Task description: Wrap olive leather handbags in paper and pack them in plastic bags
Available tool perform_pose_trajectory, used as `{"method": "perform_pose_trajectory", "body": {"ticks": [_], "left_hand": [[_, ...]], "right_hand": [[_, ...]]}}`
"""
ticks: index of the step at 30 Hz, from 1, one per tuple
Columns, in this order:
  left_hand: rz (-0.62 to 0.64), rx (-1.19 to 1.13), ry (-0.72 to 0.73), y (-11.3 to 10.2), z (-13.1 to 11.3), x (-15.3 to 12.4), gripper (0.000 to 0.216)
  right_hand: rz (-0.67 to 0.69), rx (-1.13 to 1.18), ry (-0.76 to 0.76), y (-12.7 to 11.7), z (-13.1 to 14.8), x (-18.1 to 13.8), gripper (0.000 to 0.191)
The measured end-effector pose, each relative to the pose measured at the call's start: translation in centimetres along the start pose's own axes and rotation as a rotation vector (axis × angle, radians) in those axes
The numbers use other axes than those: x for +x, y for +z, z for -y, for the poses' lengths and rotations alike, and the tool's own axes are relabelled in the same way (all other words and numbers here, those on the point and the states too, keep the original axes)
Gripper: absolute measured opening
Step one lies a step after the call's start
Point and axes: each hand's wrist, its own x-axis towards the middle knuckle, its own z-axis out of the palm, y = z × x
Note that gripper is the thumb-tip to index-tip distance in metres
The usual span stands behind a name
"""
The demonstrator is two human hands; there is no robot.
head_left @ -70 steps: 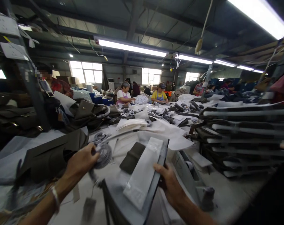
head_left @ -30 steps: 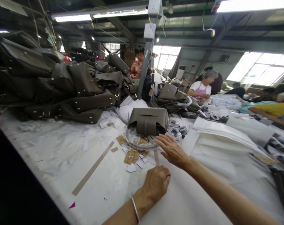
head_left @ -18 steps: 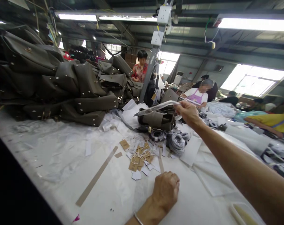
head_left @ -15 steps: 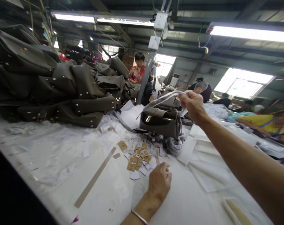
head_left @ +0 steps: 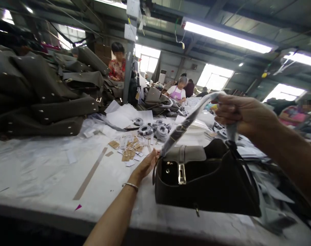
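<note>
A dark grey-brown handbag (head_left: 206, 191) with a gold clasp hangs tilted at the table's near edge, its top partly open. My right hand (head_left: 234, 111) is closed around the bag's handle (head_left: 179, 128), which is wrapped in clear plastic. At the bag's left end, my left hand (head_left: 147, 164) reaches in with fingers stretched out. Its fingertips meet the bag near the handle's base, and some are hidden there. A bracelet (head_left: 130, 186) circles my left wrist.
Tan and white tags (head_left: 130, 150) with strings lie on the white table (head_left: 50, 181), near a brown strip (head_left: 91, 174). Plastic-wrapped coils (head_left: 160, 131) sit behind them. A large pile of handbags (head_left: 50, 99) stands at left. Co-workers (head_left: 178, 91) sit further back beyond a post (head_left: 128, 68).
My right hand has brought the handbag nearer and down to the right. My left hand has moved from the bare table to the bag's left end. The view has swung right.
</note>
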Motion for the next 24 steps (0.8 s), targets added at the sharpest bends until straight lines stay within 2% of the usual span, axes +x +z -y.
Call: {"method": "perform_pose_trajectory", "body": {"ticks": [4,7,8,10,12,14,16,18,21,24], "left_hand": [[0.273,0.084,-0.045,2.2,-0.5,-4.3,0.087],[0.331,0.256,0.003,2.4,-1.4,-7.3,0.091],[0.295,0.310,0.009,2.3,-1.8,-7.9,0.091],[0.124,0.390,-0.031,1.9,-2.3,-8.5,0.089],[-0.101,0.487,-0.069,1.3,-2.5,-8.3,0.090],[-0.273,0.598,-0.033,0.8,-2.4,-7.7,0.089],[-0.315,0.710,0.078,0.7,-2.3,-7.0,0.082],[-0.279,0.850,0.169,1.0,-2.2,-6.4,0.071],[-0.209,1.125,0.221,2.1,-2.3,-5.6,0.054],[-0.128,1.335,0.199,3.2,-2.7,-5.3,0.046]], "right_hand": [[-0.069,0.178,0.081,-2.7,-1.9,-1.6,0.020],[-0.078,0.308,0.115,-4.1,-5.2,-1.2,0.025],[-0.095,0.310,0.126,-4.4,-6.8,-0.8,0.024],[-0.191,0.179,0.124,-4.9,-10.4,0.1,0.017],[-0.343,-0.173,0.057,-5.5,-14.1,1.0,0.010],[-0.420,-0.620,-0.066,-6.6,-17.0,1.3,0.032],[-0.350,-0.968,-0.143,-8.3,-19.0,1.0,0.046],[-0.182,-1.133,-0.112,-10.2,-20.4,-0.1,0.047],[0.106,-1.172,-0.010,-12.2,-22.4,-2.5,0.046],[0.220,-1.175,-0.012,-12.8,-24.0,-4.4,0.045]]}}
